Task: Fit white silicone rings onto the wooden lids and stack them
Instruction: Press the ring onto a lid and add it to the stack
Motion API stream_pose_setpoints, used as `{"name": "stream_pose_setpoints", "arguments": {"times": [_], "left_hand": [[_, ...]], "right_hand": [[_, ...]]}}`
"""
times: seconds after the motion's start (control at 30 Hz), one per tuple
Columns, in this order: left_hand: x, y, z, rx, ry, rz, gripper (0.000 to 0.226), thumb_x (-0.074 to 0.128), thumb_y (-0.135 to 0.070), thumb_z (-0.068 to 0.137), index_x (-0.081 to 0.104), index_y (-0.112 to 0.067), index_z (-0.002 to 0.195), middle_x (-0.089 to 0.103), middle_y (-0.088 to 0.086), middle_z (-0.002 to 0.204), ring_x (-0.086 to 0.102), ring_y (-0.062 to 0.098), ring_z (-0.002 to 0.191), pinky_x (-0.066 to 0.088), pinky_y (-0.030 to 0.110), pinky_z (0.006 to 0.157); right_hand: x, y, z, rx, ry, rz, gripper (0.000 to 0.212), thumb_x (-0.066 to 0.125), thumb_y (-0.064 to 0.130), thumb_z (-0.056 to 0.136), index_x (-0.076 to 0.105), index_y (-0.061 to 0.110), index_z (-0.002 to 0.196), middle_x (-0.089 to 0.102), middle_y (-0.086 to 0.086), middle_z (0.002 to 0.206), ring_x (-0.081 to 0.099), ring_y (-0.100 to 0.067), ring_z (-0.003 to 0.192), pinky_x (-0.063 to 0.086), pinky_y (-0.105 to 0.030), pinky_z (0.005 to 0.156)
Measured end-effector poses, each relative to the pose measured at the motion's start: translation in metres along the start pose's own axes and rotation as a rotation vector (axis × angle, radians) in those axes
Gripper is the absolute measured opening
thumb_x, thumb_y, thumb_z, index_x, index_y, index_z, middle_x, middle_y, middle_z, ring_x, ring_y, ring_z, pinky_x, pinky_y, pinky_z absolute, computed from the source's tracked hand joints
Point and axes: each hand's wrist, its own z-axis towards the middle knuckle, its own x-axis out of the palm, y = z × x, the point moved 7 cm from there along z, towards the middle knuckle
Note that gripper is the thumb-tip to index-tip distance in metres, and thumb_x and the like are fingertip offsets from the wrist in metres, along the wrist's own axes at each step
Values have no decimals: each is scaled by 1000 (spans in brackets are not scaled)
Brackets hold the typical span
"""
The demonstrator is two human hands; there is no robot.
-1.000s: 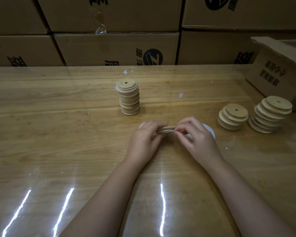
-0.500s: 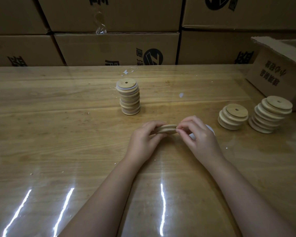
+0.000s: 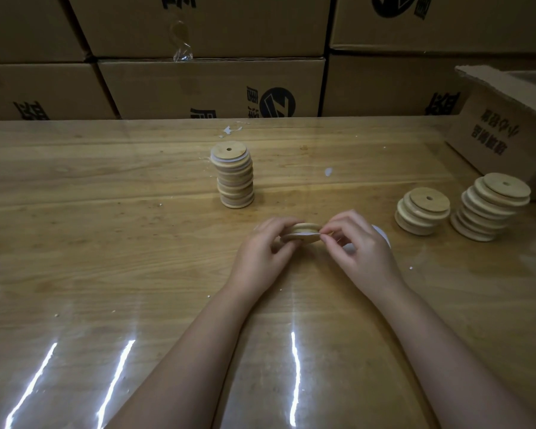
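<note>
Wooden lid [image 3: 303, 227]: where is it sitting?
— You are holding it edge-on just above the table [image 3: 106, 243], near the middle, between both hands.

— And the ring?
— The white silicone ring [image 3: 302, 234] is showing as a thin pale line running round the lid's side, in the groove between its two wooden steps.

— What are the hands doing?
— Your left hand [image 3: 260, 252] is curling its fingers round the lid's left edge and gripping it. Your right hand [image 3: 362, 249] is pinching the ring with thumb and forefinger at the lid's right edge, the other fingers bending loosely above.

— What is lying around it?
— Some loose white rings [image 3: 382, 236] are peeking out behind your right hand. A ringed stack [image 3: 235, 178] is standing upright beyond the lid. Two leaning stacks of bare lids [image 3: 421, 212] [image 3: 489, 209] are sitting well to the right, touching each other, just in front of an open carton [image 3: 508, 134]. Closed cartons [image 3: 211, 88] are lining the table's far edge, and white scraps [image 3: 328, 171] are dotting the clear film over the wood.
</note>
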Motion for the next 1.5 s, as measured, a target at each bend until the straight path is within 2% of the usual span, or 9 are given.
{"name": "stream_pose_setpoints", "arguments": {"times": [0.23,0.6,0.8,0.9,0.97,1.1,1.27,1.4,1.5], "left_hand": [[0,-4,-1,49,-15,69,28,64,-13,80,67,-13,108,65,-3,100,59,16,94,49,38,83],[-1,-9,0,97,-18,186,25,71,-7,79,68,-12,103,68,-1,99,61,21,91,49,37,81],[0,-3,0,52,-12,109,25,70,-9,78,68,-15,103,66,-7,96,60,13,92,50,31,81],[-5,7,-1,-91,-57,-91,33,71,-10,77,63,-36,95,64,-20,91,59,-4,87,46,14,76],[-4,11,-1,-164,-53,-186,37,73,-9,76,60,-41,89,65,-24,88,59,-7,82,46,10,71],[1,10,-1,-163,-20,-222,39,72,-6,77,58,-40,89,64,-25,88,58,-8,81,46,10,68],[2,14,-1,-152,-19,-182,37,73,-10,79,61,-36,102,65,-3,102,59,-3,87,47,12,75],[2,11,-1,-98,-7,-82,31,73,-15,78,67,-21,107,67,-7,102,60,8,94,50,26,79],[-1,4,0,-15,-31,-23,29,73,-14,77,69,-18,106,66,-10,101,59,5,95,47,20,83]], "right_hand": [[-1,11,0,-55,-20,-72,5,67,11,84,68,7,85,58,-3,89,59,-13,70,50,-31,59],[-1,11,0,-48,1,-68,13,61,20,88,68,10,85,57,0,91,58,-15,69,50,-36,55],[2,2,-1,53,32,39,1,66,12,85,66,11,85,55,5,94,58,-6,72,49,-22,64],[-1,-4,1,99,-3,54,5,69,4,83,67,7,85,58,1,91,59,-7,71,49,-20,61],[-3,-7,1,135,-11,74,4,69,2,82,68,5,85,60,-2,90,58,-8,72,48,-22,59],[-3,-3,1,118,-1,52,5,67,1,83,68,5,84,61,0,87,56,-7,73,47,-21,61],[-3,3,1,73,-5,-18,9,68,-2,81,66,6,82,58,5,84,53,-4,70,39,-8,62],[-3,5,1,56,-4,-15,9,66,-4,80,65,5,82,56,6,86,54,-5,69,43,-12,63],[1,6,0,56,26,3,9,65,-5,80,64,4,82,54,6,87,56,-9,70,46,-18,62]]}}
